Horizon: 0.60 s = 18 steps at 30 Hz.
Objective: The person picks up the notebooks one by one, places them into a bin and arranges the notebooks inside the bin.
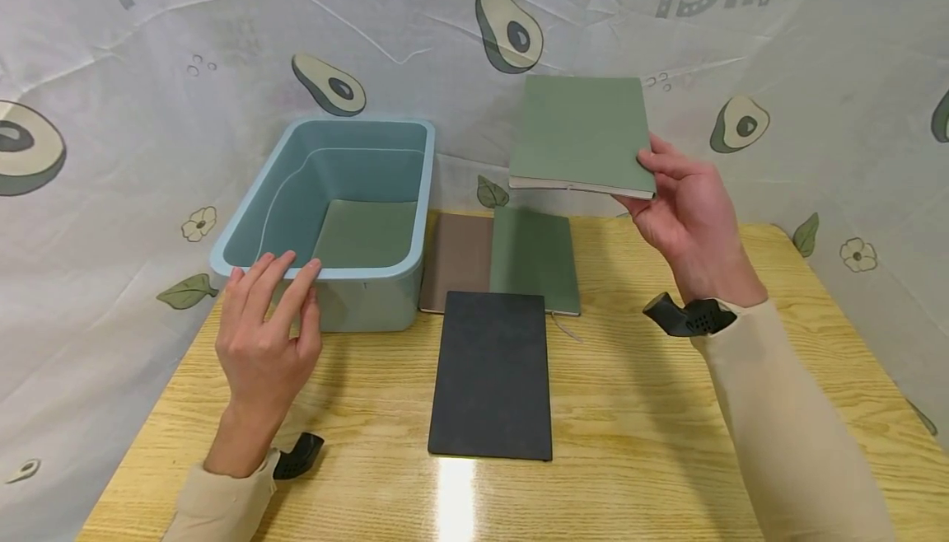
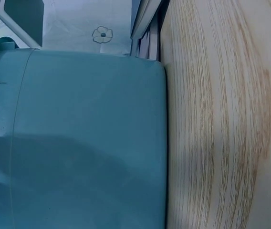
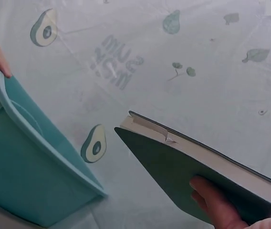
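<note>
My right hand (image 1: pixel 685 204) holds a green notebook (image 1: pixel 582 130) at its right edge, raised above the table, thumb on one cover and fingers on the other. Its page edges and green cover also show in the right wrist view. At the left, my left hand (image 1: pixel 267 336) rests on the near rim of a blue plastic bin (image 1: pixel 427 188), its fingers fairly straight over the edge. A flat green notebook (image 1: pixel 371 233) lies at the bottom of the bin. The left wrist view shows the bin's outer wall (image 2: pixel 88 133) but no fingers.
On the wooden table (image 1: pixel 356 443), a black notebook (image 1: pixel 493 377) lies in front. Behind it are a brown notebook (image 1: pixel 458 262) and another green notebook (image 1: pixel 532 258), beside the bin's right wall. A hanging avocado-print sheet (image 1: pixel 415 15) closes off the back and sides.
</note>
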Tool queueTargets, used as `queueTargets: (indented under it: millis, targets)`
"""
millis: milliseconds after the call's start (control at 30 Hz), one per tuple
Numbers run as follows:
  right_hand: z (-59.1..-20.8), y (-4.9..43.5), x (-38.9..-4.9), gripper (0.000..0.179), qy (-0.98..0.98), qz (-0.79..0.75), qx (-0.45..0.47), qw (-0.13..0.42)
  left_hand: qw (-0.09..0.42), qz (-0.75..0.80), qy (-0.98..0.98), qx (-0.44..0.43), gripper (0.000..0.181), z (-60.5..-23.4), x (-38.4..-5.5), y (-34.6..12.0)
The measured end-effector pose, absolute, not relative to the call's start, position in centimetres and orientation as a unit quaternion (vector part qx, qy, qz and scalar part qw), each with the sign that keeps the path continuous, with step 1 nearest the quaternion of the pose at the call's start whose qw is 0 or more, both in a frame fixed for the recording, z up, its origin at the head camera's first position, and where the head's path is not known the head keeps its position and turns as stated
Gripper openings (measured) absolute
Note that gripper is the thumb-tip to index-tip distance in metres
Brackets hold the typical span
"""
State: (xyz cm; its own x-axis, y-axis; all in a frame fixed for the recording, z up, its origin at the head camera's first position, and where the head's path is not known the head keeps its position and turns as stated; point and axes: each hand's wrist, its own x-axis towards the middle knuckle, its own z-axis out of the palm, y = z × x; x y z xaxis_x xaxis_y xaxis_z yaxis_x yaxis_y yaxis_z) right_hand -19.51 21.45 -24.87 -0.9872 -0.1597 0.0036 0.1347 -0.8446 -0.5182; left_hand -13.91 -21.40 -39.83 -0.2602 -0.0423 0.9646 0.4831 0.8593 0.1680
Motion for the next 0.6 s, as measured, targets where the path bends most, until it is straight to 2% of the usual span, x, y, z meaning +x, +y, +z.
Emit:
queueTargets:
  millis: [300,600]
  targets:
    - [-23.4,20.2,-19.8,0.058,0.263,-0.961,-0.044,0.078,0.593,-0.223,-0.760,-0.144,0.024,-39.9,-13.9,-21.4]
    - [-23.7,18.3,-20.0,0.057,0.306,-0.949,-0.038,0.072,0.593,-0.221,-0.760,-0.148,0.026,-39.9,-13.9,-21.5]
